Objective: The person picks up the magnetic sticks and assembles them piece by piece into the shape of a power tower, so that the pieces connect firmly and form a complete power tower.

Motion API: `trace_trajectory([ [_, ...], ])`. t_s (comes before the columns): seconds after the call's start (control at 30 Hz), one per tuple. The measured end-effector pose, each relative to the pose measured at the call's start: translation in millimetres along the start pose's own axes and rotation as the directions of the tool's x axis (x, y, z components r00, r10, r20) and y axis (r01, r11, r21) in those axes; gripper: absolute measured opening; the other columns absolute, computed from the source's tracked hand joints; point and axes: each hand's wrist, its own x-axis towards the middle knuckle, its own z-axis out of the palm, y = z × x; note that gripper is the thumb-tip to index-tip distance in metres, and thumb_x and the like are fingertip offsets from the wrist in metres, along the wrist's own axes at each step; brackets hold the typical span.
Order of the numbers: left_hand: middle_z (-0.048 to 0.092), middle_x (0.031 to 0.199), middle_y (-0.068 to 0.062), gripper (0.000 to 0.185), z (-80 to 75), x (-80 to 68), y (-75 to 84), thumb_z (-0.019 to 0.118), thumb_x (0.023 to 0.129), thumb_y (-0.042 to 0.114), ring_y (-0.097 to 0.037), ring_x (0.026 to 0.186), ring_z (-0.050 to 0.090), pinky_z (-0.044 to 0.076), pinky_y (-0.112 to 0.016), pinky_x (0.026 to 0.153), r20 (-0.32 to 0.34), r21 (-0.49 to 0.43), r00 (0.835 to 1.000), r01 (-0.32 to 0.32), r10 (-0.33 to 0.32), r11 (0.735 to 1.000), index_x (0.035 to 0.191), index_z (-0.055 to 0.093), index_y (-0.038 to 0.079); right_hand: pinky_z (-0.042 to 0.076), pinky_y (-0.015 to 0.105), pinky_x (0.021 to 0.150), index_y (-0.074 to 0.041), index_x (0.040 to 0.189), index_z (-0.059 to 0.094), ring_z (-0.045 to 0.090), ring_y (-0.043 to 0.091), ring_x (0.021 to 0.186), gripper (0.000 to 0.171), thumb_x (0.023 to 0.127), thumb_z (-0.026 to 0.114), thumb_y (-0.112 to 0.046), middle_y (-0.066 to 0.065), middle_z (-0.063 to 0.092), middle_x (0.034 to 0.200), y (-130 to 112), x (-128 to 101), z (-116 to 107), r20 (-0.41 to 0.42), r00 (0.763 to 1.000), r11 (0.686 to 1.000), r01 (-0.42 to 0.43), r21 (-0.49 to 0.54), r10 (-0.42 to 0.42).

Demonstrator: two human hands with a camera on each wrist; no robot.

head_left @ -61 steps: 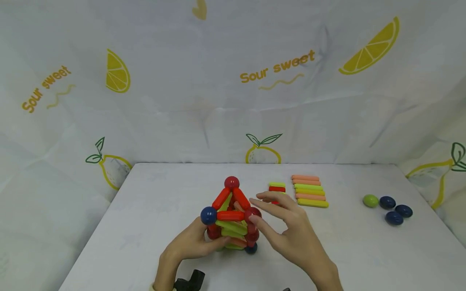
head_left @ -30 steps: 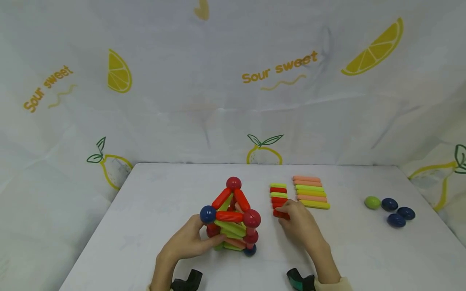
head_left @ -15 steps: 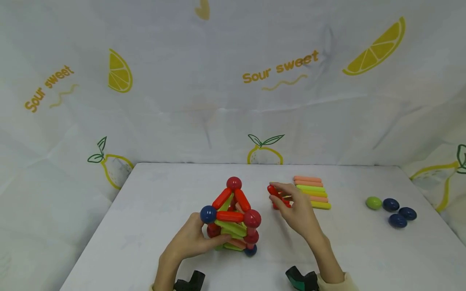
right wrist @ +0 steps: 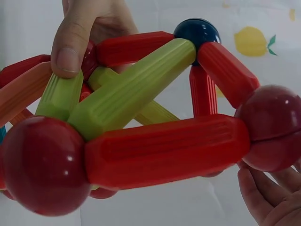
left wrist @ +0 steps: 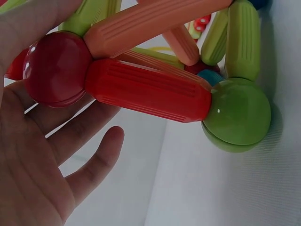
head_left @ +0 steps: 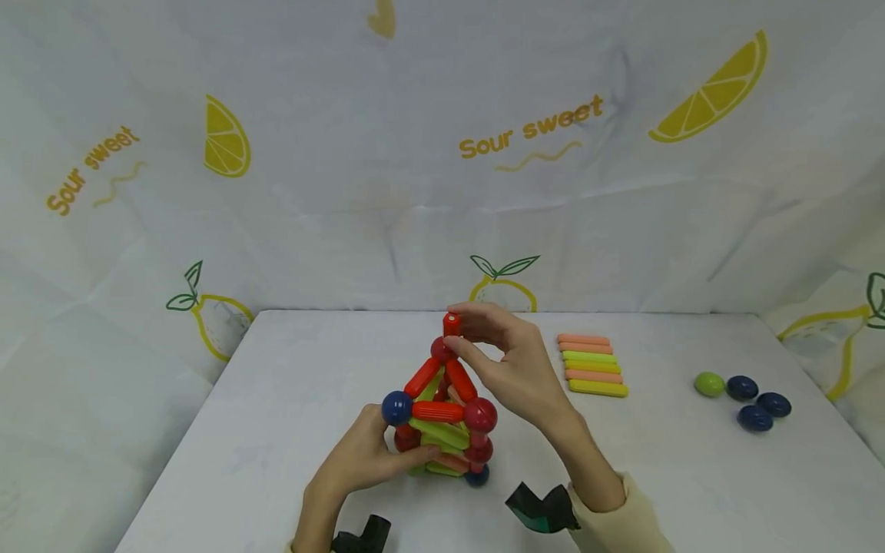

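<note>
A tower of magnetic sticks and balls [head_left: 439,412] stands on the table in the head view, with red sticks framing its top. My left hand [head_left: 366,453] grips its left side, its thumb across the front; in the right wrist view that thumb presses a green stick [right wrist: 60,96]. My right hand [head_left: 515,365] pinches a short red magnetic stick [head_left: 452,326] upright at the top red ball [head_left: 442,349]. Whether stick and ball touch, I cannot tell. A green ball [left wrist: 239,113] forms a bottom corner in the left wrist view.
Long magnetic sticks [head_left: 593,366] in orange, green and yellow lie in a row right of the tower. Farther right are a loose green ball [head_left: 709,385] and several dark blue balls [head_left: 755,418]. My right hand hides the short-stick pile. A printed cloth [head_left: 387,192] hangs behind the table.
My right hand went from the tower to the short-stick pile, picked up a red stick and carried it left and up to the tower's top ball. My left hand stayed on the tower.
</note>
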Motion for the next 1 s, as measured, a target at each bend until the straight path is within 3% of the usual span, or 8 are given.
trace_trajectory([
  [0.33, 0.076, 0.115, 0.015, 0.048, -0.2, 2.5, 2.0, 0.083, 0.087, 0.033, -0.003, 0.108, 0.070, 0.054, -0.030, 0.104, 0.013, -0.016, 1.000, -0.019, 0.019, 1.000, 0.131, 0.064, 0.030, 0.062, 0.036, 0.090, -0.005, 0.127, 0.067, 0.075, 0.027, 0.103, 0.036, 0.092, 0.073, -0.003, 0.013, 0.075, 0.111, 3, 7, 7, 0.041, 0.999, 1.000, 0.023, 0.012, -0.023],
  [0.47, 0.076, 0.115, 0.015, 0.050, -0.4, 1.4, 1.6, 0.083, 0.086, 0.034, -0.003, 0.107, 0.070, 0.055, -0.029, 0.102, 0.015, -0.026, 1.000, 0.004, -0.003, 1.000, 0.131, 0.063, 0.031, 0.062, 0.037, 0.091, -0.006, 0.132, 0.064, 0.075, 0.027, 0.105, 0.040, 0.093, 0.072, -0.006, 0.013, 0.075, 0.115, 4, 8, 5, 0.049, 0.999, 1.000, 0.007, 0.003, -0.007],
  [0.6, 0.076, 0.115, 0.014, 0.053, 0.1, 1.0, 0.3, 0.084, 0.084, 0.035, -0.003, 0.104, 0.070, 0.056, -0.028, 0.097, 0.016, -0.025, 1.000, 0.013, -0.013, 1.000, 0.132, 0.063, 0.031, 0.061, 0.043, 0.092, -0.008, 0.138, 0.060, 0.074, 0.027, 0.105, 0.045, 0.095, 0.071, -0.010, 0.013, 0.075, 0.116, 17, 4, -5, -0.020, 1.000, 0.999, -0.017, -0.047, 0.016],
  [0.7, 0.076, 0.115, 0.013, 0.053, 0.3, 1.3, -0.7, 0.085, 0.084, 0.034, -0.003, 0.102, 0.069, 0.057, -0.028, 0.096, 0.015, -0.021, 1.000, 0.002, -0.002, 1.000, 0.132, 0.064, 0.030, 0.061, 0.050, 0.091, -0.004, 0.131, 0.065, 0.073, 0.031, 0.103, 0.037, 0.094, 0.071, -0.009, 0.015, 0.075, 0.115, 43, -2, -13, -0.075, 0.996, 0.984, -0.059, -0.167, 0.047],
  [0.77, 0.076, 0.115, 0.013, 0.053, 0.3, 1.3, -1.5, 0.085, 0.084, 0.034, -0.003, 0.101, 0.069, 0.057, -0.028, 0.096, 0.016, -0.021, 1.000, -0.004, 0.005, 1.000, 0.132, 0.064, 0.030, 0.060, 0.053, 0.090, -0.002, 0.123, 0.070, 0.071, 0.033, 0.102, 0.030, 0.093, 0.071, -0.007, 0.017, 0.075, 0.113, 63, -8, -18, -0.065, 0.992, 0.952, -0.120, -0.281, 0.106],
  [0.83, 0.076, 0.116, 0.012, 0.052, 0.2, 1.3, -2.5, 0.085, 0.084, 0.032, -0.004, 0.102, 0.069, 0.057, -0.029, 0.097, 0.020, -0.022, 1.000, -0.022, 0.023, 1.000, 0.132, 0.064, 0.028, 0.060, 0.052, 0.090, -0.001, 0.117, 0.074, 0.069, 0.034, 0.100, 0.025, 0.093, 0.072, -0.006, 0.017, 0.075, 0.110, 83, -17, -21, -0.025, 0.978, 0.889, -0.199, -0.412, 0.207],
  [0.93, 0.076, 0.117, 0.011, 0.052, 0.2, 1.0, -3.6, 0.084, 0.085, 0.031, -0.004, 0.103, 0.069, 0.056, -0.030, 0.099, 0.022, -0.023, 0.999, -0.032, 0.033, 0.999, 0.132, 0.064, 0.027, 0.059, 0.049, 0.090, -0.001, 0.112, 0.076, 0.066, 0.031, 0.096, 0.022, 0.091, 0.073, -0.004, 0.017, 0.075, 0.105, 107, -31, -24, 0.041, 0.935, 0.787, -0.273, -0.553, 0.353],
  [1.0, 0.076, 0.117, 0.011, 0.052, 0.2, 0.7, -4.1, 0.084, 0.085, 0.032, -0.004, 0.104, 0.069, 0.056, -0.030, 0.099, 0.022, -0.023, 0.999, -0.032, 0.032, 0.999, 0.133, 0.064, 0.027, 0.059, 0.047, 0.089, 0.000, 0.110, 0.077, 0.063, 0.028, 0.093, 0.021, 0.089, 0.075, -0.004, 0.016, 0.075, 0.101, 118, -39, -25, 0.066, 0.911, 0.743, -0.289, -0.604, 0.408],
])
